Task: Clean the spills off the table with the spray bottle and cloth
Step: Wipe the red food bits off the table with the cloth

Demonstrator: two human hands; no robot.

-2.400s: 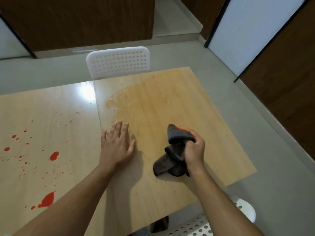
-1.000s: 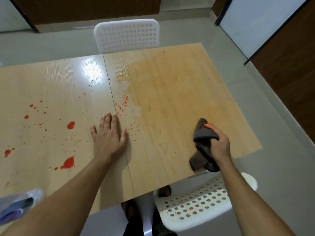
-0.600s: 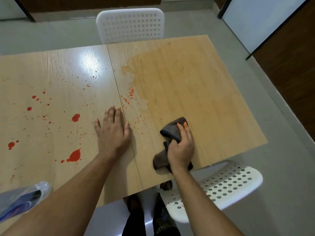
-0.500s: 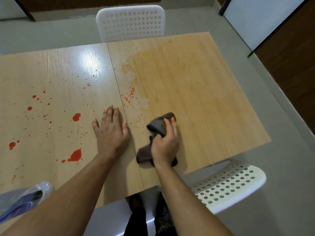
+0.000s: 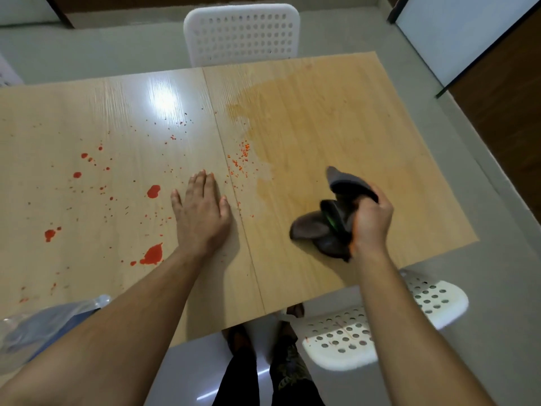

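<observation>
A light wooden table (image 5: 336, 118) fills the view, made of two panels joined at a seam. Red spills (image 5: 152, 254) dot the left panel, with fine red specks (image 5: 241, 161) by the seam. The right panel carries a damp wiped patch. My left hand (image 5: 200, 213) lies flat on the table beside the seam, fingers together. My right hand (image 5: 370, 221) grips a bunched dark grey cloth (image 5: 325, 227) lifted over the right panel. A clear spray bottle (image 5: 38, 323) lies at the lower left, partly hidden by my left forearm.
A white perforated chair (image 5: 241, 33) stands at the far side of the table. A second white chair seat (image 5: 380, 323) sits under the near right edge. My legs and feet (image 5: 263, 364) show below the table edge. Brown walls (image 5: 497, 118) run along the right.
My right hand pressed the cloth down near the seam, then drew it right and lifted it, bunched. My left hand stays flat in place.
</observation>
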